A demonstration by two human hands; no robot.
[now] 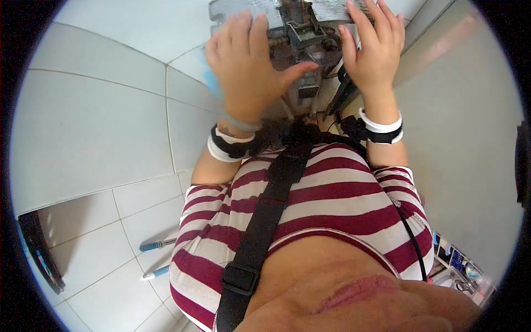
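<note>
A dark, worn metal mechanism (304, 34) stands at the top middle of the view, with a silver metal plate (224, 8) showing on its left and a scuffed plate (333, 10) on its right. My left hand (243, 74) is over the left plate, fingers stretched forward and thumb pointing out to the right, nothing in it. On the other side, my right hand (376, 58) has its fingers spread, with the fingertips at the right plate. Whether they touch it I cannot tell. Both wrists wear black-and-white bands.
Large pale tiles fill the left side. Two blue-handled tools (157, 244) are at the lower left, near a dark object (41, 252). A smooth grey panel (464, 127) rises on my right. Behind my right shoulder is a container of small items (464, 282).
</note>
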